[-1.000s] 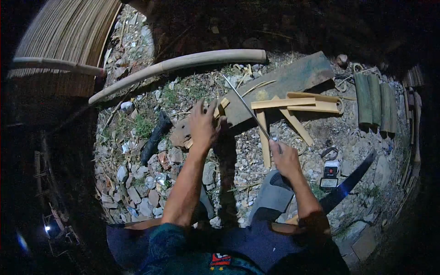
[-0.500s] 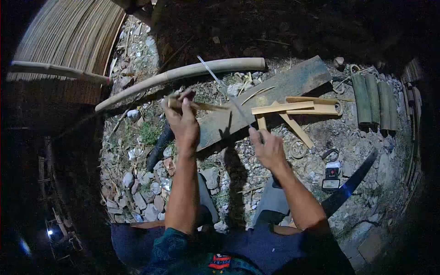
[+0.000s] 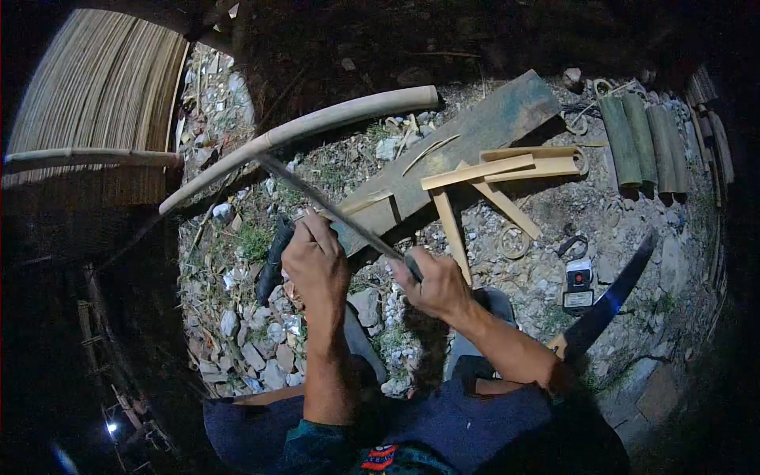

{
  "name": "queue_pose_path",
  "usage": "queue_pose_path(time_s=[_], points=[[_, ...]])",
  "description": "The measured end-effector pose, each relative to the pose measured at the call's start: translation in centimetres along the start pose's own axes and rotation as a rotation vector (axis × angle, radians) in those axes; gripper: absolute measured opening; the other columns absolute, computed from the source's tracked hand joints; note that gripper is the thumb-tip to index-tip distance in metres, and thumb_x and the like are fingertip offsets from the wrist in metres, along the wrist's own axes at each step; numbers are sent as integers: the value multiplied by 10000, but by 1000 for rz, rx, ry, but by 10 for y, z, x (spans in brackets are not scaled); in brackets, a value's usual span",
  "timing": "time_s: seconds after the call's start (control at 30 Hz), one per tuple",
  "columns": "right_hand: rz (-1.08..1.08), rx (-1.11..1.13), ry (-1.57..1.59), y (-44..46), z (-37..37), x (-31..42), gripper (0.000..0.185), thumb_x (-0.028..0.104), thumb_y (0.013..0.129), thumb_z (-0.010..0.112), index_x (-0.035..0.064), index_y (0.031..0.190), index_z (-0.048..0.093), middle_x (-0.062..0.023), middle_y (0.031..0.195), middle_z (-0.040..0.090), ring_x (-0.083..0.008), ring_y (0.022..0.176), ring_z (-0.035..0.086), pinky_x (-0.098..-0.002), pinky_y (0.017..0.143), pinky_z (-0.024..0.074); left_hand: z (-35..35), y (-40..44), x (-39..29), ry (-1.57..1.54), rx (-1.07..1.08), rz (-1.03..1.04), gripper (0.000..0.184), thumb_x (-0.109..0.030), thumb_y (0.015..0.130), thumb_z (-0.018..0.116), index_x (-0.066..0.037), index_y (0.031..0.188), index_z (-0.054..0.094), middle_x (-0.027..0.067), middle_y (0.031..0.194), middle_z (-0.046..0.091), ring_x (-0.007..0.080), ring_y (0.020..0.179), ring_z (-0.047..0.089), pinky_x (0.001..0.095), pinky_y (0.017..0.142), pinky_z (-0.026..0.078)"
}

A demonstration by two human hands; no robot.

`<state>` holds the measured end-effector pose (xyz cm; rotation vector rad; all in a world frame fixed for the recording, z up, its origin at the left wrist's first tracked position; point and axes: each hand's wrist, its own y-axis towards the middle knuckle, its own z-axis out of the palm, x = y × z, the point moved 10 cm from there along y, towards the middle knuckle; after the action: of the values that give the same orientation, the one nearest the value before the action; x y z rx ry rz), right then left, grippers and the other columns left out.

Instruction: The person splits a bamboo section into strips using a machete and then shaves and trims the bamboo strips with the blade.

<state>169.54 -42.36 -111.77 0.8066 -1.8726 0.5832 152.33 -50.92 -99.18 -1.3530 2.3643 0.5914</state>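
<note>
My right hand [image 3: 437, 288] is closed around the handle of a long narrow knife [image 3: 324, 204]. Its blade slants up and left, with the tip end near the bamboo pole. My left hand [image 3: 315, 257] is closed on a split bamboo strip [image 3: 362, 204], whose far end lies over the wooden plank [image 3: 475, 127]. The blade passes across the strip close to my left fingers; whether the two touch I cannot tell. Several pale split bamboo pieces [image 3: 479, 171] rest on and beside the plank, to the right of my hands.
A curved bamboo pole [image 3: 340, 115] lies beyond the plank. Green bamboo sections [image 3: 621, 146] stand at the right. A broad dark blade [image 3: 606, 313] and a small black-and-white device [image 3: 579, 285] lie on stony ground. Stacked slats [image 3: 95, 87] fill the upper left.
My right hand has moved left and down, and the knife now slants farther left across the bamboo strip. My left hand has lowered, bringing the strip's end over the plank.
</note>
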Motion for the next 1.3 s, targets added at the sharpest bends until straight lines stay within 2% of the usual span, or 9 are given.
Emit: queue_pose_path(time_s=[0.33,0.53,0.6,0.7,0.8,0.87,1.07,1.13,1.3], points=[[-163,-87,-36,-5,-8,17,460,411,989,649,18,782,529,-222,521,543,-420,485,619,-481,421,467,3,-11,32,-25,4,-173,551,-382,1105,391,15,800,619,175,650,608,318,581,598,422,594,458],[113,-10,-107,2,-10,-10,431,419,985,643,31,824,550,-221,555,577,-421,524,647,-492,446,497,6,-14,6,-46,-12,-157,569,-381,1102,408,14,738,596,176,602,573,337,537,566,437,565,432],[-69,-70,-48,-4,-9,-1,462,436,967,655,7,817,570,-256,555,581,-464,556,653,-543,457,494,12,-14,10,-58,-6,-153,570,-371,1103,404,12,720,579,152,585,561,295,523,545,422,554,419],[78,-86,-120,21,5,-55,443,414,968,662,15,803,567,-247,581,590,-456,549,641,-521,466,485,5,-11,2,-94,-59,-154,571,-354,1106,408,22,695,533,95,564,504,193,520,453,402,536,384],[149,-106,-142,16,4,-60,406,384,969,671,29,799,569,-221,575,582,-442,532,622,-499,480,486,7,-7,6,-120,-83,-160,582,-370,1105,406,35,701,511,89,564,487,185,526,432,397,535,371],[-95,-171,-16,2,-9,-15,409,378,975,661,16,806,573,-226,569,579,-453,540,621,-498,483,493,12,-3,5,-167,-72,-153,587,-377,1105,404,40,705,506,88,566,489,183,532,429,394,536,367],[87,-103,-91,6,2,-44,401,393,959,672,17,856,577,-231,585,605,-446,561,651,-514,480,503,9,1,39,-172,-82,-253,601,-396,1105,399,51,724,524,96,585,512,179,547,428,383,540,366],[-118,-103,-110,-5,-1,-19,393,384,968,661,10,879,584,-243,570,594,-451,565,650,-522,478,499,10,0,39,-194,-94,-283,603,-401,1103,401,59,738,542,105,594,524,185,550,434,383,549,377],[153,-133,-153,16,3,-65,393,376,941,701,22,810,590,-236,563,585,-457,567,647,-518,490,505,3,-2,22,-167,-99,-188,597,-387,1105,399,61,738,545,98,599,519,170,557,441,375,549,385]])
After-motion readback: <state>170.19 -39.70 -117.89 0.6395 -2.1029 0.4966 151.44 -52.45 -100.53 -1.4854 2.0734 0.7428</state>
